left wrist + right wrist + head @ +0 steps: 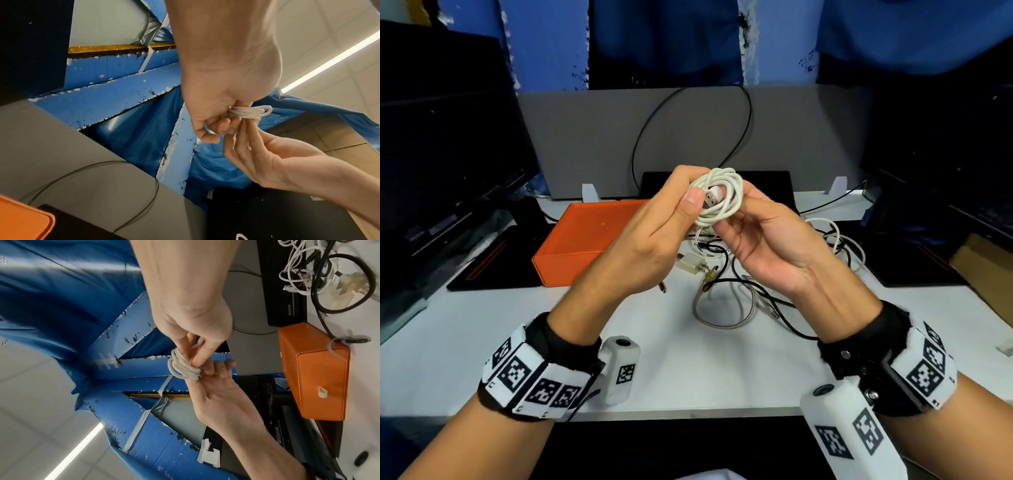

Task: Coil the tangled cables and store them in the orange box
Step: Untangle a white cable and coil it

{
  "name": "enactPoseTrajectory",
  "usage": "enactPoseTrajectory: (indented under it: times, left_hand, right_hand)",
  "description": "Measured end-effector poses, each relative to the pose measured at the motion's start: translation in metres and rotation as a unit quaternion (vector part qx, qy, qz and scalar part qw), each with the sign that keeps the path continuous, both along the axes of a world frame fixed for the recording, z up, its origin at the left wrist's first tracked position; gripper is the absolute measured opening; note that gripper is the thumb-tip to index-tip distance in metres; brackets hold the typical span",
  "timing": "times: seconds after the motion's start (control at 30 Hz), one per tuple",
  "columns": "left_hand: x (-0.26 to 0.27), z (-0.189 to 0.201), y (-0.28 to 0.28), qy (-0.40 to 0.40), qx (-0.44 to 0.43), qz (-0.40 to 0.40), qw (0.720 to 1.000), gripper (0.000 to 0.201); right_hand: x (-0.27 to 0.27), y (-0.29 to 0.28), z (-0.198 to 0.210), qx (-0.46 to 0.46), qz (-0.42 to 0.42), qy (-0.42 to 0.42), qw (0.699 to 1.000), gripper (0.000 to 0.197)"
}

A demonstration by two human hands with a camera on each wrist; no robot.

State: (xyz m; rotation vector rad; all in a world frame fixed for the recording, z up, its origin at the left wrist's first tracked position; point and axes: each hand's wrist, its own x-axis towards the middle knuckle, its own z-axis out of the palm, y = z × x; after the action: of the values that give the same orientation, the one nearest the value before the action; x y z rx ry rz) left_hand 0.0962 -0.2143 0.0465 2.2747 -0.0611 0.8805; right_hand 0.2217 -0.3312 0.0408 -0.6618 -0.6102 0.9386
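Note:
I hold a coiled white cable (722, 202) in both hands above the white table (688, 370). My left hand (695, 193) pinches the coil, its thumb pressing on the cable's USB plug (711, 199). My right hand (741, 214) grips the coil's right and lower side with curled fingers. In the left wrist view the coil (252, 112) sticks out between left hand (218, 128) and right hand (244, 129). The right wrist view shows the coil (183, 366) in my right hand (197, 356). The orange box (585, 236) lies open-topped at left. A tangle of cables (743, 277) lies under my hands.
In the tangle are a white plug adapter (691, 265), black leads and a braided metal cable (722, 320). Dark monitors (441, 154) flank the desk. A grey divider (688, 137) with a black cable loop stands behind. A cardboard box (986, 270) sits far right.

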Motion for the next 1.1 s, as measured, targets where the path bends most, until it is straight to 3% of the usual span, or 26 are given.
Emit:
enactPoseTrajectory:
  times: [0.13, 0.33, 0.43, 0.53, 0.6, 0.73, 0.97, 1.1]
  left_hand:
    - [0.002, -0.002, -0.002, -0.020, -0.007, -0.006, 1.000, 0.029]
    - [0.006, -0.009, -0.008, 0.010, 0.104, 0.100, 0.989, 0.026]
    - [0.005, -0.006, -0.009, 0.014, 0.150, 0.165, 0.975, 0.027]
    - [0.006, -0.006, -0.008, 0.021, 0.167, 0.212, 0.963, 0.025]
    - [0.009, -0.007, -0.007, 0.027, 0.168, 0.227, 0.959, 0.024]
    - [0.011, -0.009, -0.007, 0.016, 0.170, 0.236, 0.957, 0.022]
    - [0.015, -0.014, -0.009, -0.015, 0.190, 0.239, 0.952, 0.021]
    - [0.013, -0.010, -0.008, -0.055, 0.255, 0.263, 0.929, 0.020]
  right_hand:
    - [0.004, -0.001, 0.000, -0.012, 0.015, -0.035, 0.999, 0.019]
    - [0.014, 0.000, -0.005, -0.096, -0.003, -0.145, 0.985, 0.018]
    - [0.018, -0.002, -0.004, -0.093, -0.016, -0.150, 0.984, 0.019]
    - [0.017, -0.006, 0.001, -0.097, -0.034, -0.158, 0.982, 0.047]
    - [0.013, -0.007, 0.001, -0.105, -0.062, -0.228, 0.966, 0.055]
    - [0.008, -0.003, -0.004, -0.133, -0.112, -0.303, 0.937, 0.036]
    - [0.011, 0.000, -0.008, -0.138, -0.090, -0.288, 0.943, 0.009]
    - [0.014, -0.005, 0.000, -0.130, -0.064, -0.293, 0.945, 0.019]
